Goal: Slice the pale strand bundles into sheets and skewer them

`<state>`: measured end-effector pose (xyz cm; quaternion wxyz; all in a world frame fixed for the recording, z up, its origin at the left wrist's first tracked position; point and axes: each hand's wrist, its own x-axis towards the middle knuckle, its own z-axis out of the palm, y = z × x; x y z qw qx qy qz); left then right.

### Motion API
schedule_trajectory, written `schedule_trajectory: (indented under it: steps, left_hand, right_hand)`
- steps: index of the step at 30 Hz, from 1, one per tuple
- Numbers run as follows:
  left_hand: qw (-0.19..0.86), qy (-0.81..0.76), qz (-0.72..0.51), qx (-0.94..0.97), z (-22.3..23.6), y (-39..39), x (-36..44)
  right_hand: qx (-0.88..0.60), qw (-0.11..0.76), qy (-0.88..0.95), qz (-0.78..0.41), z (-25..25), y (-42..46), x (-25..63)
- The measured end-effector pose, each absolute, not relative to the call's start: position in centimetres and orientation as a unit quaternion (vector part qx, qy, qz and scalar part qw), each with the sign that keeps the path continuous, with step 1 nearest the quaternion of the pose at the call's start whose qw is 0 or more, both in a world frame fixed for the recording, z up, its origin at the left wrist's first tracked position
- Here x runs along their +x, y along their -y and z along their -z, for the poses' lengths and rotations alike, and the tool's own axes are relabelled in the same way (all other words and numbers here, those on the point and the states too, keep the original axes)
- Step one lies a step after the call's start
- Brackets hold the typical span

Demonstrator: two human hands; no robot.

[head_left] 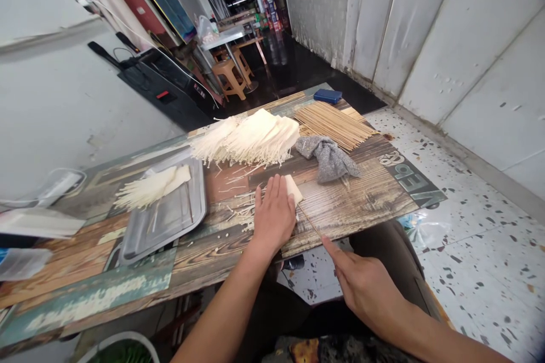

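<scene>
My left hand [275, 212] lies flat, fingers stretched out, on a bunch of enoki mushrooms [293, 188] on the table. The base of the bunch shows to the right of the fingers, and thin stems stick out on the left. A wooden skewer [310, 220] runs from that base down to my right hand [360, 278], which is closed on its lower end. Just behind is a large pile of enoki mushrooms [251, 136]. To the left, more skewered enoki [149, 187] rests on a grey metal tray [198, 193].
A crumpled grey cloth [327, 159] lies right of the pile, with many wooden skewers [334, 125] behind it. A dark blue box [327, 96] sits at the table's far end. Below the near edge, a pale-rimmed container [123, 346] holds something green. Stools [230, 76] stand farther back.
</scene>
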<state>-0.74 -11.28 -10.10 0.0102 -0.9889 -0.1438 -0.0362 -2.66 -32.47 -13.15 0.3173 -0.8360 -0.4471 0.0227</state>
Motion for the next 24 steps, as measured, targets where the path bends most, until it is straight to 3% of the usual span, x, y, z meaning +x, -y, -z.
schedule_trajectory:
  steps: [24]
  left_hand:
    - [-0.003, 0.147, 0.027, -0.989, 10.2, 11.3, -0.7]
  right_hand:
    - [-0.875, 0.150, 0.460, -0.004, 12.4, 29.9, -2.7]
